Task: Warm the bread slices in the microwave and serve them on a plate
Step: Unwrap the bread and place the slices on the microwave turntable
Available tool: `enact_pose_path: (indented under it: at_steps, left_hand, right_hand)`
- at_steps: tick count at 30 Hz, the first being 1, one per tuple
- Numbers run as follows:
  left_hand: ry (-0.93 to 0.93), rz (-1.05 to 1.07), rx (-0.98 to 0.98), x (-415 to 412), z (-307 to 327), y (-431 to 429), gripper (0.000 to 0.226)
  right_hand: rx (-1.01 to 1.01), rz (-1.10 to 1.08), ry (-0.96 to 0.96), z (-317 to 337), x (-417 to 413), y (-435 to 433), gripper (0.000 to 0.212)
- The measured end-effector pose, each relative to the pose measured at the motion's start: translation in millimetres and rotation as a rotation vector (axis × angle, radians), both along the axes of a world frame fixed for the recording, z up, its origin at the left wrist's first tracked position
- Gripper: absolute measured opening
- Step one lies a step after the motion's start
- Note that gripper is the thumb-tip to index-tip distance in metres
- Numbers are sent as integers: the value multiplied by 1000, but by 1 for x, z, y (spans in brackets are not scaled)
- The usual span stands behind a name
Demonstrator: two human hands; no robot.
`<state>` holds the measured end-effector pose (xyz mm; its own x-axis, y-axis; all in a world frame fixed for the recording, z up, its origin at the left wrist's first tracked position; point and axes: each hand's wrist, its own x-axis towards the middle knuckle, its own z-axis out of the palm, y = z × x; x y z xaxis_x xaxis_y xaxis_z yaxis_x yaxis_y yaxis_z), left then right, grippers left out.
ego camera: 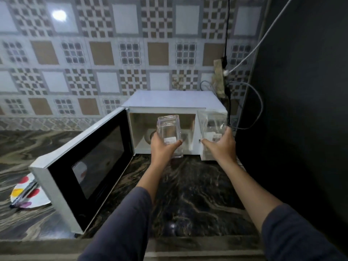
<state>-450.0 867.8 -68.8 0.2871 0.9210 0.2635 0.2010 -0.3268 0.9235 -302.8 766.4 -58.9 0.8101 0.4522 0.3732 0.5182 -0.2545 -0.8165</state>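
head view: dark marbled counter (197, 185), patterned tile wall (94, 59), open microwave (169, 102).

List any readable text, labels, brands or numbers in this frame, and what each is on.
No text can be read.
White sticker on the clear container in the left hand: print too blurred.
Barcode sticker on the clear container at the right hand: bars visible, digits too small.
Microwave: no legible markings.

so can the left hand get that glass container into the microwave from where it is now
Probably yes. The microwave door is swung wide to the left, and the left hand holds the glass container right in front of the open cavity. The right hand sits off to the side, holding another clear container.
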Motion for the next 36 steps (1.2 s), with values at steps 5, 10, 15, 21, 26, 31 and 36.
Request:
enact_pose_path:
  at_steps: [5,10,15,21,26,31,36]
  left_hand:
    - [15,-30,111,26,61,59,78]
    - [127,-49,92,57,108,127,91]
    - [171,-43,50,90,122,187,99]
    - [375,-30,-15,117,107,232,109]
    - [423,-73,-22,127,107,247,114]
    - [467,-60,5,130,107,254,116]
    - [461,-33,23,128,111,247,119]
  right_hand:
    - [57,33,-27,58,32,60,79]
    - [-29,70,-2,99,64,129,93]
    - [-149,110,53,113,88,182,106]
    - [-311,155,156,101,112,220,104]
    - [-375,213,134,98,121,235,74]
    - [-370,243,165,98,122,240,58]
    - [-377,263,175,100,123,234,55]
